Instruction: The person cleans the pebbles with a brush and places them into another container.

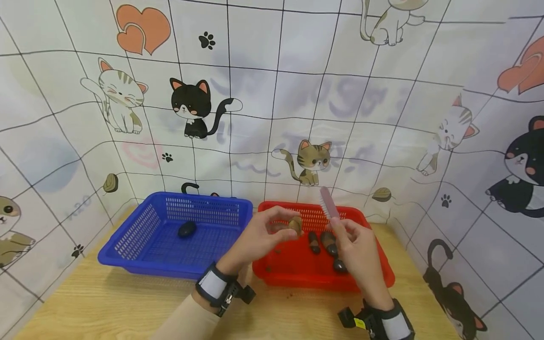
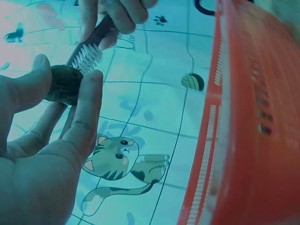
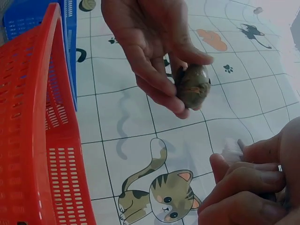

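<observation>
My left hand pinches a rounded, brown-smeared stone between thumb and fingers above the red basket. In the right wrist view the stone looks wet, with brown dirt patches. My right hand grips a small brush with a pinkish handle and white bristles, tilted up in the head view. The left wrist view has the bristles close beside the stone; whether they touch is unclear. Below, several dark stones with brown bands lie in the red basket.
A blue basket stands left of the red one, with one smooth black stone inside. Both sit on a wooden table. Cat-printed sheeting rises behind and at both sides. Small dark crumbs lie in front of the red basket.
</observation>
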{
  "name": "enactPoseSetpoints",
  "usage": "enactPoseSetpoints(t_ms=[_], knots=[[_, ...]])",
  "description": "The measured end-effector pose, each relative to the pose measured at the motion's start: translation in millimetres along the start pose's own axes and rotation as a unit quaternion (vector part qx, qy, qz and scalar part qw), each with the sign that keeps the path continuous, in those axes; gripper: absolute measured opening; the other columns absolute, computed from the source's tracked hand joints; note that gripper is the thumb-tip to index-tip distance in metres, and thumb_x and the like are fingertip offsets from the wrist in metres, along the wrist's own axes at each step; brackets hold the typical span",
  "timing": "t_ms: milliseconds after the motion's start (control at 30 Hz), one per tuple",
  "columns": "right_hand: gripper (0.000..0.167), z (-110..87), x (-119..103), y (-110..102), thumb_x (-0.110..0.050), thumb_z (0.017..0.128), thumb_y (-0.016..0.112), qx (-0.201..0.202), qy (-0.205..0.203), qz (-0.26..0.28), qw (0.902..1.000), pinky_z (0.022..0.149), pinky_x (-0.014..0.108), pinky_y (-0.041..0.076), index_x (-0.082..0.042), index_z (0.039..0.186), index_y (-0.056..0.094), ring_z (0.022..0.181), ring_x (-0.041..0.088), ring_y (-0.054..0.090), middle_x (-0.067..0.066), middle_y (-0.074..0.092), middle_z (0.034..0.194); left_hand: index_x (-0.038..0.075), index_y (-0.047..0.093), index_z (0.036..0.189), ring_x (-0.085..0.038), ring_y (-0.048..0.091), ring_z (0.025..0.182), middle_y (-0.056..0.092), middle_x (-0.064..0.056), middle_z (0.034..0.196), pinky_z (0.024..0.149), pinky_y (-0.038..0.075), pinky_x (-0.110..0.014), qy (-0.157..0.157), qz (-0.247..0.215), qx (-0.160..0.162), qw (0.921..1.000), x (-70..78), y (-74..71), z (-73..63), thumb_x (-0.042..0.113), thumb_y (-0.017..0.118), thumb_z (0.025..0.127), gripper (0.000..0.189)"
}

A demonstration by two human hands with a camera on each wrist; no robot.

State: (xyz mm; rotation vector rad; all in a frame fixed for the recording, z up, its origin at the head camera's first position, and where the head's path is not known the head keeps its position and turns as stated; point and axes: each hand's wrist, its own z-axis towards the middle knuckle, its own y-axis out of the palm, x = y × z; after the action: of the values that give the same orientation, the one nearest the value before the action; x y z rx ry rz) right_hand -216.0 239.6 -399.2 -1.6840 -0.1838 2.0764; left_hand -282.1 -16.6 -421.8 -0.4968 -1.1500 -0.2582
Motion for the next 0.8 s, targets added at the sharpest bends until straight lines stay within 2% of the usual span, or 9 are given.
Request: enactPoseSetpoints(t_ms=[100,233,367,500,567,667,733,800], knots=[[0.039,-2.6,0,4,-0.042,0.119,0.069,-0.005,-0.01,0.002,0.9999,0.048,0.023,0.033,-0.005,0.126,0.082,0.052,0.013,0.04,0.001,0.05,0.064,0.012,0.069,0.158,-0.033,0.083,0.133,0.075,-0.014,0.154,0.106,0.071,-0.04,-0.004,-0.063,-0.003,0.998,-0.9,-0.1,0.9,0.02,0.08,0.113,0.047],[0.038,-4.7,-1,9,-0.042,0.118,0.07,-0.015,-0.01,0.004,0.9998,0.048,0.023,0.035,-0.006,0.125,0.082,0.051,0.016,0.043,0.002,0.052,0.064,0.007,0.069,0.158,-0.033,0.085,0.129,0.079,-0.019,0.146,0.114,0.068,-0.043,0.006,-0.122,0.009,0.9924,-1.7,-0.9,3.4,0.02,0.079,0.113,0.048],[0.039,-6.8,-2,13,-0.042,0.118,0.07,-0.033,-0.023,-0.003,0.9992,0.046,0.026,0.035,-0.007,0.128,0.082,0.052,0.016,0.044,0.001,0.051,0.065,0.012,0.074,0.155,-0.028,0.086,0.126,0.082,-0.015,0.142,0.114,0.068,-0.041,-0.003,-0.136,0.032,0.9902,-2.9,-2.6,2.7,0.021,0.08,0.113,0.044],[0.033,-11.4,-3,17,-0.036,0.118,0.071,-0.037,-0.05,-0.01,0.998,0.047,0.025,0.031,-0.007,0.125,0.084,0.054,0.012,0.041,0.002,0.05,0.066,0.018,0.075,0.155,-0.026,0.086,0.127,0.082,-0.011,0.143,0.117,0.067,-0.044,-0.017,-0.132,0.038,0.9904,-4.8,-4.3,1.0,0.027,0.081,0.112,0.044],[0.03,-13.1,-4,19,-0.033,0.118,0.072,-0.037,-0.065,-0.009,0.9972,0.053,0.022,0.042,-0.006,0.122,0.084,0.061,0.009,0.053,0.003,0.063,0.073,0.02,0.075,0.155,-0.028,0.085,0.128,0.081,-0.01,0.145,0.118,0.066,-0.045,-0.018,-0.13,0.042,0.9904,-5.3,-4.8,0.5,0.029,0.082,0.112,0.045],[0.027,-14.8,-5,25,-0.032,0.118,0.072,-0.036,-0.079,-0.011,0.9961,0.073,0.021,0.06,-0.008,0.12,0.085,0.081,0.013,0.073,0.006,0.081,0.095,0.02,0.075,0.155,-0.031,0.083,0.133,0.079,-0.009,0.15,0.118,0.066,-0.047,-0.021,-0.131,0.054,0.9897,-5.1,-5.4,-0.6,0.028,0.084,0.11,0.046],[0.026,-15.8,-5,28,-0.031,0.118,0.072,-0.036,-0.086,-0.013,0.9956,0.086,0.024,0.066,-0.008,0.119,0.084,0.094,0.02,0.079,0.007,0.087,0.109,0.02,0.076,0.153,-0.03,0.082,0.137,0.078,-0.008,0.151,0.117,0.067,-0.046,-0.03,-0.133,0.066,0.9885,-4.6,-5.6,-1.6,0.027,0.086,0.109,0.046],[0.024,-16.9,-6,31,-0.03,0.118,0.072,-0.037,-0.092,-0.013,0.995,0.084,0.024,0.065,-0.009,0.117,0.084,0.092,0.022,0.077,0.007,0.085,0.104,0.019,0.076,0.152,-0.029,0.08,0.139,0.078,-0.008,0.152,0.117,0.067,-0.044,-0.04,-0.138,0.075,0.9867,-4.5,-5.7,-2.3,0.026,0.088,0.108,0.046]])
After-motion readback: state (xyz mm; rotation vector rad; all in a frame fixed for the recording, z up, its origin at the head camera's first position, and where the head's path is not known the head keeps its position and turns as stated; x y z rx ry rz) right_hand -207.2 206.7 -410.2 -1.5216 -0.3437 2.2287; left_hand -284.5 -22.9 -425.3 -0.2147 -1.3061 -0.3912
